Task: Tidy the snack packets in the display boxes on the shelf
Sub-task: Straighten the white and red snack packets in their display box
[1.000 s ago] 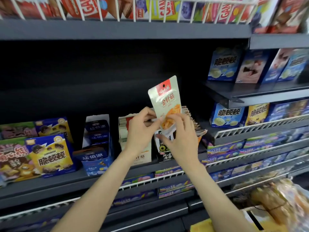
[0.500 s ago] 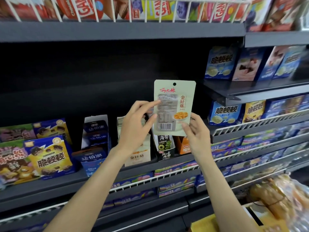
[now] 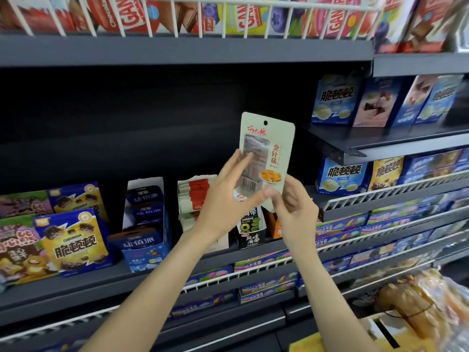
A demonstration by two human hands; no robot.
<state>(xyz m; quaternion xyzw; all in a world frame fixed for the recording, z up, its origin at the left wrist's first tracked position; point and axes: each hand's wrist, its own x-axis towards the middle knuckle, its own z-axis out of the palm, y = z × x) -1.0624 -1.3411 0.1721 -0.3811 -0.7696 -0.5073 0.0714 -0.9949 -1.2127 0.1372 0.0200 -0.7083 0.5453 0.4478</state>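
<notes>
Holding a pale enoki mushroom packet (image 3: 266, 153) upright above the white display box (image 3: 195, 199) of matching packets, I pinch its lower edge with my right hand (image 3: 295, 212), while my left hand (image 3: 228, 199) grips its left side, fingers curled across the back label and thumb near the bottom. Just right of that box stands a black seaweed box (image 3: 251, 231); left of it, a blue display box (image 3: 146, 224), all on the dark shelf (image 3: 76, 288).

- Snack packet (image 3: 266, 151): pale flat pouch, red brand script, hang hole at top, barcode and orange food picture on the facing side; held upright above the display boxes.
- White display box (image 3: 194, 199): open-topped, on the shelf (image 3: 101, 283), apparently filled with matching red-and-white packets standing on edge.
- Black display box (image 3: 251, 229): just beside it, green print.
</notes>
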